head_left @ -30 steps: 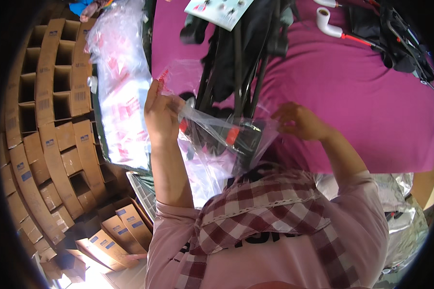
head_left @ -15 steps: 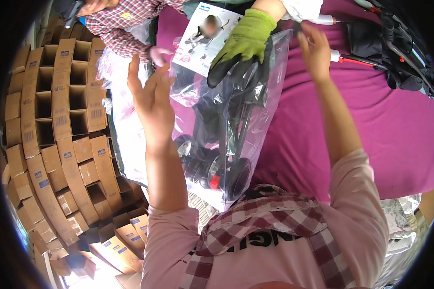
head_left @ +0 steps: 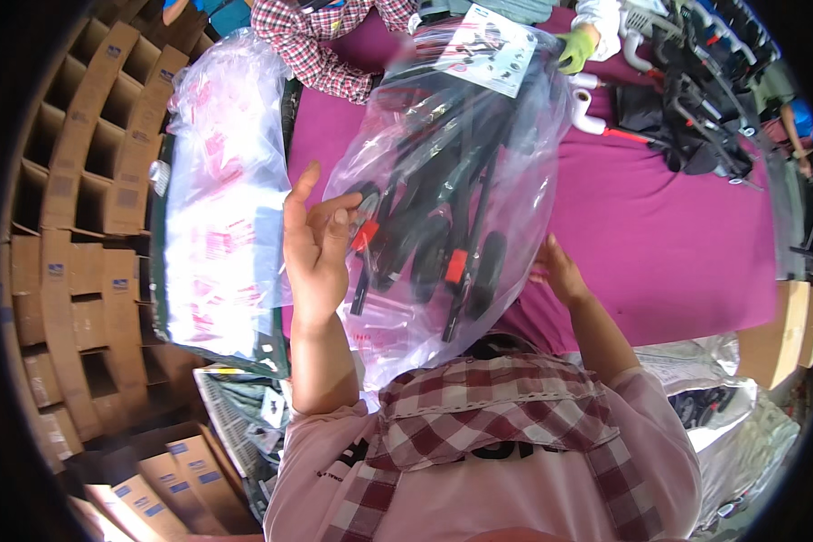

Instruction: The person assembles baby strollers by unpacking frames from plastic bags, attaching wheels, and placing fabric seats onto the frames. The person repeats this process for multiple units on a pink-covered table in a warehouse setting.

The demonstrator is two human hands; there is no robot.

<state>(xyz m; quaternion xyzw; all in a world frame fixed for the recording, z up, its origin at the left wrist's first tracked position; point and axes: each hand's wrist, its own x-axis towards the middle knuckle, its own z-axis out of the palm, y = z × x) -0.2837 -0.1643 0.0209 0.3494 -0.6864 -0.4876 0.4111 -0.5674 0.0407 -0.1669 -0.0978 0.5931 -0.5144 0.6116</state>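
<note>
1. Head view: bagging step, likely. A clear plastic bag holding a folded black stroller frame lies on the magenta table.
2. Left hand fingers splayed, touching the bag's edge; no clear grip.
3. Right hand against the bag's lower side, grip hidden.
4. Next: firm two-hand hold.

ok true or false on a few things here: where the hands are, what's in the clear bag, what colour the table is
1. The clear plastic bag holds a folded black frame with wheels. True.
2. The left hand grips a cardboard box. False: it is open against the bag's left side.
3. The table cover is green. False: it is magenta.
4. The right hand touches the bag's lower right edge. True.
5. A stack of flat plastic bags lies to the left. True.
</note>
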